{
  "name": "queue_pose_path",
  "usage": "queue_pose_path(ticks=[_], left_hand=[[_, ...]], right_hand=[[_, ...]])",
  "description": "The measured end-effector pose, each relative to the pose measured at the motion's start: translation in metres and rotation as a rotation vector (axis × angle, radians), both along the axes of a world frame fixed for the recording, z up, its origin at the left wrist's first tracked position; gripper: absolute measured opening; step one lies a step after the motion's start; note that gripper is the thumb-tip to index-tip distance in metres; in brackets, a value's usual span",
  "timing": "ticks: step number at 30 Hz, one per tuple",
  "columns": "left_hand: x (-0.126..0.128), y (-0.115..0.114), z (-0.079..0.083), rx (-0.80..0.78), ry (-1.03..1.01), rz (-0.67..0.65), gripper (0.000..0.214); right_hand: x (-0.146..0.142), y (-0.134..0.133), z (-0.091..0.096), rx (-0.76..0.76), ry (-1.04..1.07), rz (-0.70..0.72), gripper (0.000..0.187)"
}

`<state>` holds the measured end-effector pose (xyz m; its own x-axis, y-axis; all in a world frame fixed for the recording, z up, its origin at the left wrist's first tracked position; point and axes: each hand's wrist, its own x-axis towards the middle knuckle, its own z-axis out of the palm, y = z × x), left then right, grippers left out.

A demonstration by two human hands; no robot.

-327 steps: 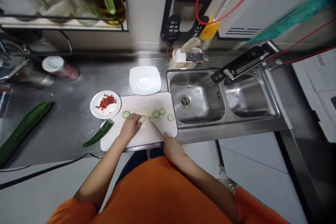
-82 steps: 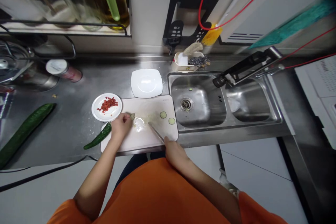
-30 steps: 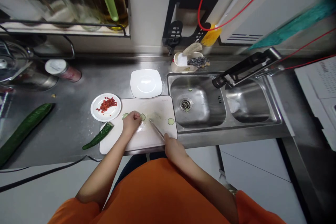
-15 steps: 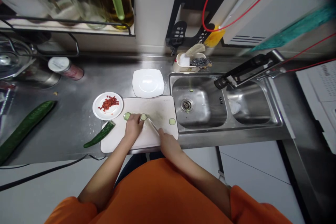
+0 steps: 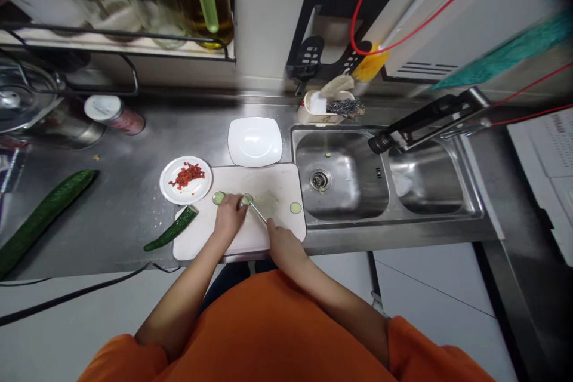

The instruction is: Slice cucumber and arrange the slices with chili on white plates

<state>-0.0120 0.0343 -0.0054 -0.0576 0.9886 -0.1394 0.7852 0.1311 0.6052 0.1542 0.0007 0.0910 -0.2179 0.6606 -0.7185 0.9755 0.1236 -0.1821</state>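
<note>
Closed firmly, your right hand's (image 5: 285, 245) grip wraps the hidden handle of a slim silver metal knife (image 5: 258, 210), whose blade points to the far left. Your left hand (image 5: 229, 215) has its fingers bent and gathered, with no wide gap, holding the left edge of a thin, pale green cucumber slice with a dark rim (image 5: 247, 198). That slice sits at the middle of a white rectangular cutting board (image 5: 277, 179), and the knife's tip reaches it; whether the metal has gone into the flesh is too small to tell.

As far as you can judge, the slicing of this batch is done and the work on single slices is well along but unfinished. Just left of your left fingers lies another pale green slice, or a small stack of them (image 5: 218, 197); you cannot tell whether the knife has worked it. Near the board's right edge, a round pale green slice (image 5: 296, 208) lies by itself and looks whole, so it seems left to do.

Two larger pieces remain unsliced: a short dark green cucumber length with a pale cut end (image 5: 171, 233), lying partly over the board's left edge, and a long dark green cucumber (image 5: 49, 218) on the grey metal tabletop (image 5: 125, 191), farther left.
</note>
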Motion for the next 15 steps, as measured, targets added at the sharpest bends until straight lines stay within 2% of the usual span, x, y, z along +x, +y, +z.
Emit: queue_pose_path(ticks=[15], left_hand=[[-0.0001,0.0007,-0.001,-0.003,-0.011,0.007,0.024]], right_hand=[[-0.0032,0.0024,-0.0014,-0.031,0.009,-0.043,0.034]])
